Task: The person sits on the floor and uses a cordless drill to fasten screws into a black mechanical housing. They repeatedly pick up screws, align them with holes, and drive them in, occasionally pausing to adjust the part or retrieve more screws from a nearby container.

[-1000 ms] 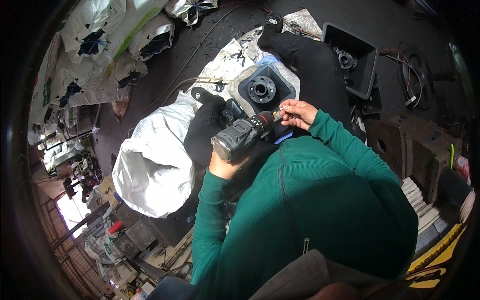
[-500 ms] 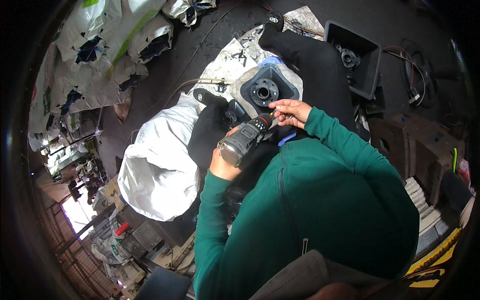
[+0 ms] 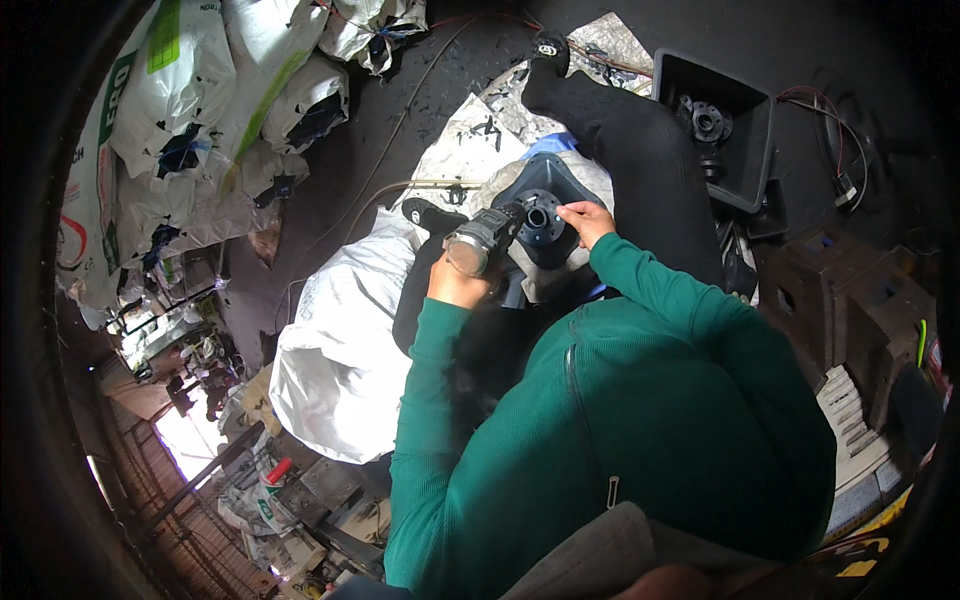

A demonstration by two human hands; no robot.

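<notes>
My left hand [image 3: 457, 284] is closed around a grey and black cordless drill [image 3: 480, 240], whose chuck end points at a dark round flanged part [image 3: 546, 230]. The part has a central hub and several holes around it. It belongs to, or sits on, a dark grey flared plastic piece [image 3: 550, 172] between my legs. At the right side of the flange, my right hand [image 3: 592, 221] has thumb and forefinger pinched together against its rim. Anything small between those fingertips is hidden. The drill's tip reaches the left side of the flange, and its exact contact cannot be made out.
A dark bin [image 3: 745, 125] with similar round parts stands to the far right. A white sack [image 3: 335, 385] lies beside my left leg. Stuffed white bags [image 3: 185, 110] are piled at far left. A hose [image 3: 385, 190] crosses the floor, and rusty metal blocks [image 3: 835, 285] are at right.
The drill has swung left and away from my right fingers to the flange. My right hand has moved from near the chuck to the flange's rim. The flared piece appears shifted nearer and tilted.
</notes>
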